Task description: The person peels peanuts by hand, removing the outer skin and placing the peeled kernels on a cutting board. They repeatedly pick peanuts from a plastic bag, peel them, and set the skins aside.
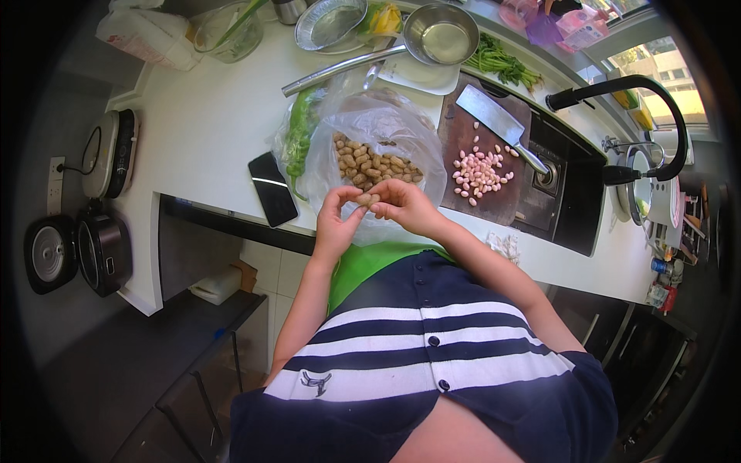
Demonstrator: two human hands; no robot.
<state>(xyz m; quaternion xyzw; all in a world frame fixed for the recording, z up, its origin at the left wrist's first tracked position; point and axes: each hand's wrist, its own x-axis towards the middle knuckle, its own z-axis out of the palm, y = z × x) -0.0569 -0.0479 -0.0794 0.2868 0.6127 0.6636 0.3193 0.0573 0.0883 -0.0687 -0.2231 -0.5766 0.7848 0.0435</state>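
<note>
Between the fingertips of both hands is an unshelled peanut [367, 199]. My left hand [340, 215] pinches one end of it and my right hand [405, 204] pinches the other. Just beyond them an open clear plastic bag [399, 130] holds a pile of peanuts in their shells [370, 162]. Shelled pink peanut kernels [479, 173] lie in a loose heap on a dark cutting board [454, 133] to the right. A cleaver [491, 114] rests across that board, its handle pointing towards the sink.
A black smartphone [273, 190] and bagged green peppers [300, 127] lie left of the peanut bag. Behind it are a steel saucepan [446, 37], a foil tray [330, 24] and leafy greens [502, 62]. A black faucet [642, 81] arches over the dark sink [582, 197] at right.
</note>
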